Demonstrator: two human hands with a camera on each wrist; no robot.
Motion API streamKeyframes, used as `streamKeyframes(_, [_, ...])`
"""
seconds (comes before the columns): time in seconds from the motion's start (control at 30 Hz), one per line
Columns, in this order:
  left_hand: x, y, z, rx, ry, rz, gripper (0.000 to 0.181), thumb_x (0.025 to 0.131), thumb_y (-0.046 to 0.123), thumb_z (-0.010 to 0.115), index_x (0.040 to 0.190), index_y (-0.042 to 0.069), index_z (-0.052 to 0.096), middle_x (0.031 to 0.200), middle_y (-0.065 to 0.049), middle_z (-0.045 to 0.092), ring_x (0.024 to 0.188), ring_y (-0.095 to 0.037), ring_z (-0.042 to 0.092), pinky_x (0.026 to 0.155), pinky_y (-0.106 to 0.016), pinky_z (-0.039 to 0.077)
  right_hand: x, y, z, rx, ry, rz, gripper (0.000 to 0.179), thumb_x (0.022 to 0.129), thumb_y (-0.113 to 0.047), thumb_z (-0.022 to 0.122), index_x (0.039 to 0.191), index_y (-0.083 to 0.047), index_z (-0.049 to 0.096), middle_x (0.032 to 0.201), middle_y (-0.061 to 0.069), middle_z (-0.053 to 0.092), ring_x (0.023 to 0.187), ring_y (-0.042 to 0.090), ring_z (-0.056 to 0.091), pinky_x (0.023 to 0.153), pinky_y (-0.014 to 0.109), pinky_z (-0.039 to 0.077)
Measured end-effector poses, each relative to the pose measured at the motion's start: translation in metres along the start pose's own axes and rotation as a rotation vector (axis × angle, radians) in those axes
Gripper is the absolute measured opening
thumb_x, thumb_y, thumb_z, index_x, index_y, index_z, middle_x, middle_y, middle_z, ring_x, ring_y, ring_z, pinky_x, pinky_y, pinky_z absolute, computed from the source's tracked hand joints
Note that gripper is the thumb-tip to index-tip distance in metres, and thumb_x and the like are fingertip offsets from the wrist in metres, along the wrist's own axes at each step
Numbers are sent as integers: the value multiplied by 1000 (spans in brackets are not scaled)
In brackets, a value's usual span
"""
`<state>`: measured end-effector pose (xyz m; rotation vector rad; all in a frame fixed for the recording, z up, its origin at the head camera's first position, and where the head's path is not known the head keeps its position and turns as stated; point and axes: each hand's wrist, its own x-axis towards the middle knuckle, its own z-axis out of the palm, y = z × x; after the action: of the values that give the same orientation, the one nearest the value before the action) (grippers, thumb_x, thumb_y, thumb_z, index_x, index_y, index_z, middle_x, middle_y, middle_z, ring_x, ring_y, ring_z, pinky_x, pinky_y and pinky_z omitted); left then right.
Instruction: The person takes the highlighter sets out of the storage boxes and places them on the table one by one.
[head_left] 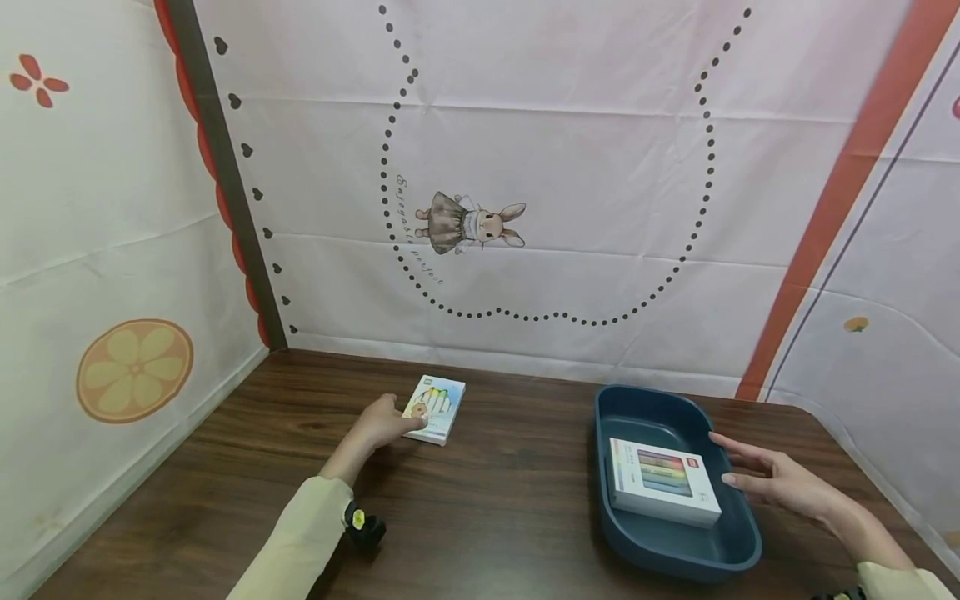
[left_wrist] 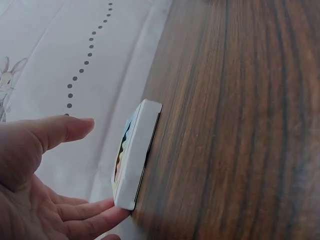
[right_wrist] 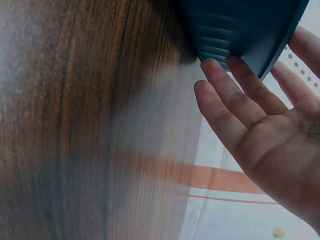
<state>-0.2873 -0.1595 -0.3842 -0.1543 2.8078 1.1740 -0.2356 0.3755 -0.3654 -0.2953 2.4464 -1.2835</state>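
A thin white box with colored markers printed on its front (head_left: 448,407) lies flat on the table. My left hand (head_left: 381,423) is at its left side, thumb over the near part of the box. In the left wrist view, the fingertips meet one end of the box (left_wrist: 140,155), while the thumb stands apart from it. Farther right sits a dark blue plastic bin (head_left: 678,567), with a larger white box with a window of colored sticks (head_left: 663,483) tilted inside. My right hand (head_left: 787,482) has its extended fingers against the bin's right wall; the right wrist view shows fingertips by its ribbed side (right_wrist: 215,37).
Dark wood table (head_left: 517,492) lies beneath everything, with bare surface between the marker box and the bin. A white printed cloth (head_left: 570,208) hangs along the back, and similar cloth covers the left and right sides.
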Motion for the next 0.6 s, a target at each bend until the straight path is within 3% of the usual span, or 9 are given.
streamKeyframes(0.2, [-5,-2,2,-54,-29,31,80,78,25,70,133,-13,28,117,-26,53,106,-37,52,86,-47,42,0,1,0,-17,2,-9,62,92,-21,53,146,-23,21,134,45,15,109,48,47,80,48,48])
streamKeyframes(0.6, [-6,-3,5,-106,-44,125,77,70,13,78,130,-11,37,109,-17,58,93,-23,57,78,-37,46,-1,-1,0,-5,-5,-7,62,92,-20,53,145,-23,22,132,46,17,106,42,52,79,47,49])
